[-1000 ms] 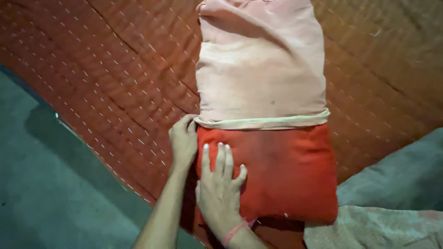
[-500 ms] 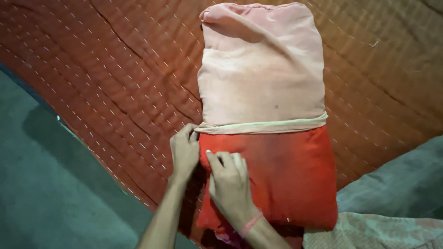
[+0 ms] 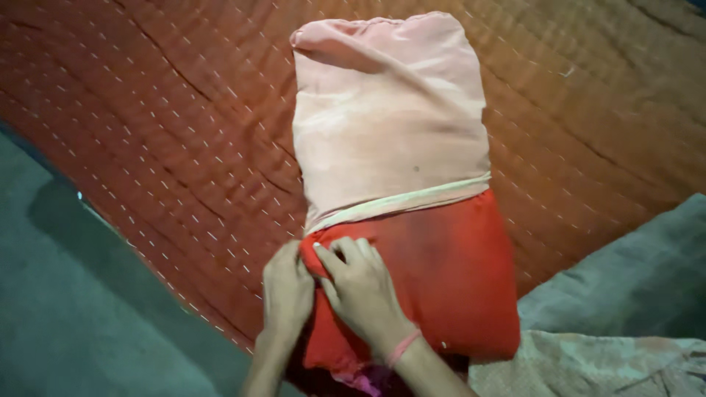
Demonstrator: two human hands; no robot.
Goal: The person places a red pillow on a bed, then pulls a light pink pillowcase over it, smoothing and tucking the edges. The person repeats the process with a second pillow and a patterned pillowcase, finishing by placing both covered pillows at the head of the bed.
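Both hands, left hand [image 3: 287,290] and right hand [image 3: 362,294], fingers pinching red pillow [image 3: 441,279] at 9 o'clock edge; soft, light, grip corner

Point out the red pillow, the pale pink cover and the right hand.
red pillow [image 3: 448,279], head view, bare red middle.
pale pink cover [image 3: 390,125], head view, centre of the fabric.
right hand [image 3: 360,287], head view, back of the hand.
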